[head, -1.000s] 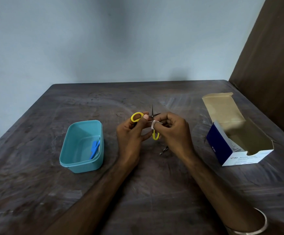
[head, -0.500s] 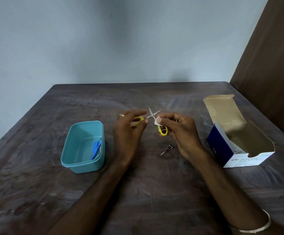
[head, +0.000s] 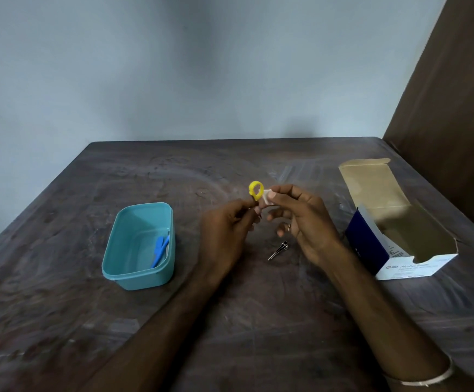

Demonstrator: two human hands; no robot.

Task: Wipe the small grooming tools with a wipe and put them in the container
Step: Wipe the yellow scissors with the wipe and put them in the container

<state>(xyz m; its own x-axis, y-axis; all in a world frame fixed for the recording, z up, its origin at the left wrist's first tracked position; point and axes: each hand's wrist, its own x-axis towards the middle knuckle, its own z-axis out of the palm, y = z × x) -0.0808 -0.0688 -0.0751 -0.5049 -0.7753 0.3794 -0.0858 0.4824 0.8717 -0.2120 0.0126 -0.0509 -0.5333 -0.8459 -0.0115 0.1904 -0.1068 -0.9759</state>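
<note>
Head view: left hand (head: 225, 230) grips yellow-handled scissors (head: 255, 190), handle loop up, above table (head: 60, 306) centre. Right hand (head: 300, 219) pinches white wipe (head: 266, 198) against loop. Teal container (head: 138, 247) toward left edge holds blue tool (head: 159, 250). Metal tool (head: 279, 249) lies below hands. Open box (head: 394, 222) near right edge.
</note>
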